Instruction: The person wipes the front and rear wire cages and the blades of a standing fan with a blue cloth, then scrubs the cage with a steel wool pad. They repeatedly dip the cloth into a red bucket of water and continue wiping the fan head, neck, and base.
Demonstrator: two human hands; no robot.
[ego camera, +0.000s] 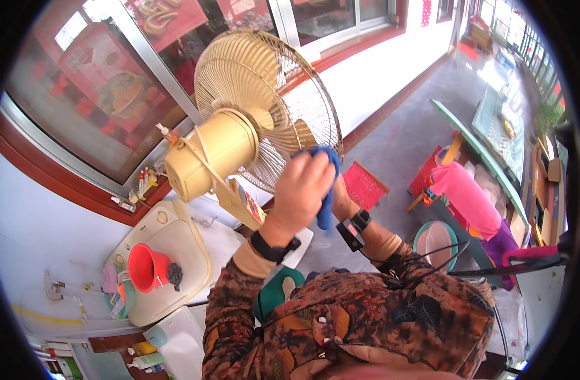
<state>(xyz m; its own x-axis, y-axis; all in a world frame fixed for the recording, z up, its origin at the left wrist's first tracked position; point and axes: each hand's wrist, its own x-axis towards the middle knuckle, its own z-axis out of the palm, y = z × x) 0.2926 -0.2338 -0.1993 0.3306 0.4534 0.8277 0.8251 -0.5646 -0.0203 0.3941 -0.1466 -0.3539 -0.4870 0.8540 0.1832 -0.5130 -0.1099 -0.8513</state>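
Observation:
A blue cloth (325,209) is in my left hand (301,185), whose fingers bend over it at the lower right rim of a fan's wire grille. Close behind the cloth is my right hand (343,197), its fingers mostly hidden. The electric fan (211,149) has a cream-yellow motor housing, with its power cord wound around the housing and neck. Translucent yellowish blades (266,121) show through the round wire guard (335,109). Below the housing, the neck carries a coloured label (252,204).
A red bucket (145,268) and dark scrubber (175,277) stand on a washing machine (195,256) to the left. Windows (95,95) rise behind the fan. Rightward are a red stool (366,185), a basin (434,242) and a pink cloth (465,199). A black cable (413,259) crosses by my right arm.

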